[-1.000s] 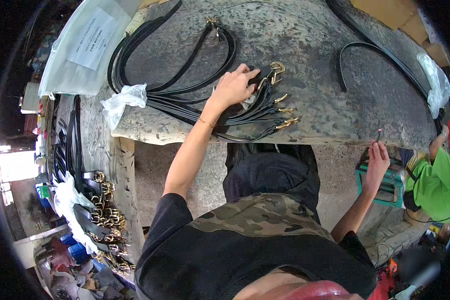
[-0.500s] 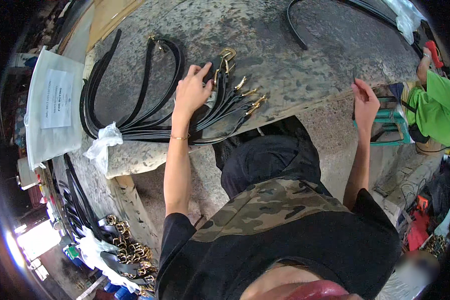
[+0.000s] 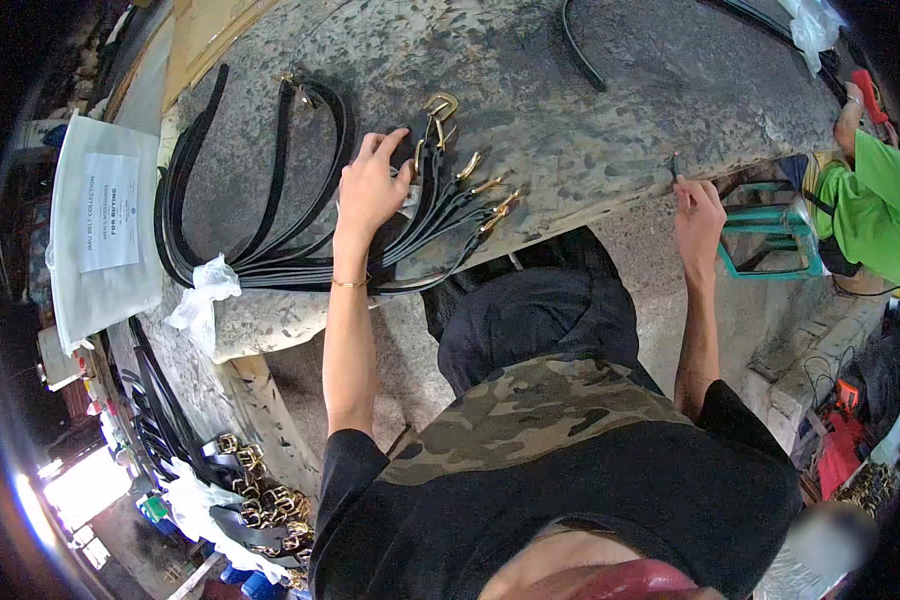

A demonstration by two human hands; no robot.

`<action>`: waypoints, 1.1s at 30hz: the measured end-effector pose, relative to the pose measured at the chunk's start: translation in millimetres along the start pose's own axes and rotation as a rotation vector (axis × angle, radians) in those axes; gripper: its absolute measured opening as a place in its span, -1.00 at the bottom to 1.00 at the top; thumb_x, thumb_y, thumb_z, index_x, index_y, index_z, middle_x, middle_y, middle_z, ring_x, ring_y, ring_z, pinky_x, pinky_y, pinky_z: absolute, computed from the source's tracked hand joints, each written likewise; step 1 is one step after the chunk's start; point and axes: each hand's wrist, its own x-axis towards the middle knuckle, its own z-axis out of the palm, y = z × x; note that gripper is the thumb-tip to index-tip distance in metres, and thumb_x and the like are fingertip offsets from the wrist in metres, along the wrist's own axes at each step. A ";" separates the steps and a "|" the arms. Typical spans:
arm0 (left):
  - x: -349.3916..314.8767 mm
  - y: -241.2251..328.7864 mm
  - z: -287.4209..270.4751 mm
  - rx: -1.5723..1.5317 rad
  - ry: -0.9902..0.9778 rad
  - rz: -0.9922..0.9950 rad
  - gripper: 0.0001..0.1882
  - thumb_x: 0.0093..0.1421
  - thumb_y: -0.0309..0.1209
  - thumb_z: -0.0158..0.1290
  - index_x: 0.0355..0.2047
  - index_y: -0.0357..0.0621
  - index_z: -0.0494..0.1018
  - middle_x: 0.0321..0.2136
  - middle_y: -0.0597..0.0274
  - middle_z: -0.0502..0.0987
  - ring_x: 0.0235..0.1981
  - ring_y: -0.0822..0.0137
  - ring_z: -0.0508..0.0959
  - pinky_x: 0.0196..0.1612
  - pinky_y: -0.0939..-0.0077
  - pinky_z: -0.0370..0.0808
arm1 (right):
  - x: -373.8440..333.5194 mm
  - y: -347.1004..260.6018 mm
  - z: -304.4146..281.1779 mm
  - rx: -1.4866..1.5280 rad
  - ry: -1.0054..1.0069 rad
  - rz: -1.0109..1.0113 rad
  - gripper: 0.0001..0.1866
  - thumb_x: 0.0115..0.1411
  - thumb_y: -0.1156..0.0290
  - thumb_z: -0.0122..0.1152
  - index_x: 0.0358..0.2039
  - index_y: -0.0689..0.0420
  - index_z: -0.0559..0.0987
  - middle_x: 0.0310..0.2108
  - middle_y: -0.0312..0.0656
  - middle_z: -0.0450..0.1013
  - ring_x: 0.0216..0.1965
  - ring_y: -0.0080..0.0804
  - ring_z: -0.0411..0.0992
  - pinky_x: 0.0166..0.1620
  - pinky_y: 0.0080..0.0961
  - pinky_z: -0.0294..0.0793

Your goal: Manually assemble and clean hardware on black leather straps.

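The left hand [image 3: 373,190] covers part of the belts [image 3: 290,274]; contact beneath its palm is not visible. The fingers of the right hand [image 3: 699,212] conceal the lower end of a dark stick [image 3: 676,166], which is too small to identify. Plastic wrap [image 3: 208,288] hides a section of the belts. The upper edge cuts off a black strap [image 3: 578,55]. A round patch [image 3: 832,538] at lower right is blurred.

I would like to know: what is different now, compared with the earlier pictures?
The camera view has turned. Since half a second ago, the right hand has moved left, away from the green frame, still holding the thin dark piece. Nothing was visibly taken up or let go. The left hand stays near the gold buckles; the black belts lie as before.
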 end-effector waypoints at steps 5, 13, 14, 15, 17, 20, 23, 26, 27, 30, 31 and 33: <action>-0.6 0.3 0.9 0.001 0.019 0.021 -0.55 0.10 -0.32 0.12 0.05 0.04 0.44 -0.15 0.12 0.49 -0.26 -0.03 0.57 -0.23 0.14 0.53 | 4.0 -8.7 -2.5 0.003 0.232 -0.160 -0.86 0.23 0.52 0.20 -0.21 0.28 0.60 -0.39 -0.18 0.48 -0.39 -0.39 0.44 -0.28 -0.52 0.45; 0.7 0.4 3.1 0.054 -0.016 0.000 -0.53 0.11 -0.30 0.11 0.07 0.08 0.44 -0.14 0.15 0.47 -0.27 -0.01 0.58 -0.25 0.13 0.53 | -1.3 37.6 14.4 0.962 0.079 0.592 -0.84 0.18 0.47 0.30 -0.27 0.20 0.52 -0.41 -0.30 0.51 -0.50 -0.65 0.33 -0.45 -0.66 0.30; -3.6 -0.3 1.8 0.059 -0.016 -0.005 -0.53 0.11 -0.30 0.11 0.07 0.08 0.44 -0.14 0.15 0.47 -0.27 -0.01 0.58 -0.25 0.13 0.54 | 0.3 36.2 12.7 0.919 0.034 0.564 -0.84 0.18 0.48 0.30 -0.27 0.20 0.49 -0.41 -0.30 0.50 -0.51 -0.64 0.33 -0.45 -0.66 0.30; -2.5 -0.1 0.4 0.076 0.011 0.005 -0.54 0.11 -0.30 0.12 0.07 0.07 0.45 -0.16 0.14 0.47 -0.31 -0.01 0.59 -0.26 0.13 0.54 | 7.3 34.2 11.2 0.971 0.049 0.611 -0.85 0.19 0.48 0.29 -0.28 0.19 0.49 -0.39 -0.28 0.50 -0.49 -0.63 0.33 -0.43 -0.63 0.33; -4.4 -1.7 0.4 0.085 0.027 0.005 -0.54 0.10 -0.29 0.11 0.06 0.07 0.45 -0.17 0.14 0.48 -0.32 -0.01 0.59 -0.27 0.13 0.55 | 13.6 15.8 4.7 1.052 0.090 0.604 -0.86 0.19 0.49 0.29 -0.29 0.18 0.49 -0.39 -0.27 0.50 -0.48 -0.63 0.33 -0.41 -0.62 0.34; -1.0 7.6 0.5 0.101 0.015 -0.005 -0.54 0.10 -0.30 0.10 0.06 0.06 0.46 -0.19 0.13 0.49 -0.36 -0.03 0.60 -0.26 0.13 0.58 | 16.2 9.3 5.5 1.189 0.128 0.598 -0.88 0.20 0.51 0.27 -0.29 0.16 0.50 -0.37 -0.23 0.52 -0.46 -0.61 0.35 -0.37 -0.59 0.38; -4.4 4.1 3.2 0.108 -0.001 -0.010 -0.51 0.13 -0.29 0.08 0.12 0.11 0.42 -0.10 0.17 0.47 -0.30 0.01 0.59 -0.23 0.15 0.58 | 24.8 3.1 16.0 1.163 0.107 0.593 -0.89 0.22 0.50 0.25 -0.25 0.14 0.52 -0.30 -0.21 0.55 -0.46 -0.61 0.36 -0.35 -0.56 0.40; -7.9 4.5 1.8 0.078 -0.029 -0.048 -0.50 0.13 -0.30 0.09 0.13 0.09 0.40 -0.10 0.15 0.46 -0.29 -0.01 0.59 -0.22 0.13 0.57 | 33.0 -3.2 27.5 1.242 0.041 0.502 -0.90 0.22 0.51 0.25 -0.25 0.14 0.52 -0.31 -0.21 0.55 -0.47 -0.61 0.36 -0.35 -0.54 0.41; -7.8 4.5 3.5 0.081 -0.021 -0.065 -0.50 0.13 -0.30 0.09 0.13 0.09 0.40 -0.10 0.15 0.46 -0.29 -0.01 0.59 -0.22 0.13 0.57 | 36.3 -7.4 31.2 1.292 0.031 0.483 -0.86 0.23 0.53 0.22 -0.19 0.18 0.52 -0.30 -0.19 0.54 -0.47 -0.60 0.36 -0.35 -0.52 0.42; -6.7 5.7 6.1 0.143 0.047 -0.100 -0.51 0.13 -0.29 0.10 0.11 0.07 0.41 -0.12 0.14 0.46 -0.32 -0.02 0.59 -0.25 0.13 0.57 | 46.0 -30.6 41.2 1.304 0.046 0.498 -0.76 0.23 0.55 0.21 -0.07 0.22 0.51 -0.27 -0.16 0.52 -0.44 -0.57 0.36 -0.32 -0.52 0.42; -7.1 6.1 5.4 0.120 0.042 -0.083 -0.51 0.12 -0.29 0.11 0.11 0.08 0.42 -0.12 0.14 0.46 -0.33 -0.02 0.59 -0.26 0.14 0.57 | 49.2 -36.1 45.7 1.282 0.038 0.518 -0.68 0.24 0.54 0.20 0.01 0.27 0.49 -0.23 -0.14 0.50 -0.40 -0.55 0.36 -0.24 -0.48 0.43; -6.5 6.1 2.7 0.095 0.040 -0.074 -0.52 0.12 -0.29 0.11 0.10 0.08 0.43 -0.13 0.14 0.46 -0.34 -0.02 0.59 -0.27 0.14 0.58 | 55.6 -56.9 52.8 1.289 0.025 0.545 -0.68 0.24 0.53 0.20 0.01 0.28 0.49 -0.22 -0.14 0.49 -0.39 -0.54 0.36 -0.20 -0.44 0.43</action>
